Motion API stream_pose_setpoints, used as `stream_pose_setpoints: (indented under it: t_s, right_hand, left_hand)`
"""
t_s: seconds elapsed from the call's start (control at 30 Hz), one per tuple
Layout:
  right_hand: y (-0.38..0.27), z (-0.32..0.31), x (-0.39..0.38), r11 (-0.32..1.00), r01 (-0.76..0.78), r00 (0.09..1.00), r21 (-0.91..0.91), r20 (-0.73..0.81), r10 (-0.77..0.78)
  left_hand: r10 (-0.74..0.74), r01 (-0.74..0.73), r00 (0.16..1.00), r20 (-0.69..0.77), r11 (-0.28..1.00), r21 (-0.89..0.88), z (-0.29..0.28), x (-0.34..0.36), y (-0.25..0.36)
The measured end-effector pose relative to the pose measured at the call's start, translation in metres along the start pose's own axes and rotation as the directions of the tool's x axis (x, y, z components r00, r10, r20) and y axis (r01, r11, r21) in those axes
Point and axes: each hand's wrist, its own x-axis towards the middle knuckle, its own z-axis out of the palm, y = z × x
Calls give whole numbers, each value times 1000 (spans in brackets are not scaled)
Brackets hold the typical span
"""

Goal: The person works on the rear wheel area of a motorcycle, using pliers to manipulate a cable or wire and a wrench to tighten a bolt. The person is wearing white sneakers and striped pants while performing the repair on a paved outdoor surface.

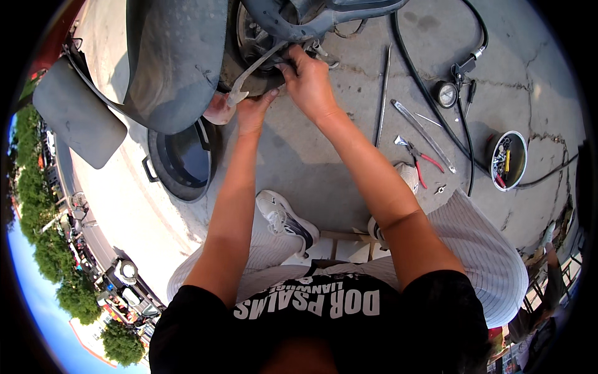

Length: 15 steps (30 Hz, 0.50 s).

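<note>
Both arms reach forward to the wheel (245, 31) of a two-wheeled vehicle, partly covered by a large grey mudguard (174, 62). My left hand (254, 114) is closed at the lower edge of the dark tyre (269, 83), its thumb along the rubber and its other fingers mostly hidden. Just right of it, my right hand (309, 87) has its fingers bent in against the tyre's side; what they pinch is hidden. A pale metal bar (254, 70) slants across the wheel beside my hands. Above hangs a thick dark rubber tube (283, 23).
Left of the wheel stands a black basin (180, 162) of water. On the concrete at right lie a long pry bar (384, 93), a flat metal lever (423, 135), red-handled pliers (418, 159) and a hose with a pressure gauge (446, 95). A bowl (512, 163) holds small parts.
</note>
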Motion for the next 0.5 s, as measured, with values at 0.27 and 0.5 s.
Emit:
stream_pose_setpoints:
  t_s: [0.27, 0.5]
  right_hand:
    - [15, 25, -20, 988, 155, 987, -4, -51, -155]
    - [37, 7, 16, 999, 48, 857, 10, 513, -47]
  left_hand:
    - [-83, 89, 995, -55, 988, 127, 7, -3, 17]
    - [-64, 66, 998, -16, 991, 115, 15, -10, 22]
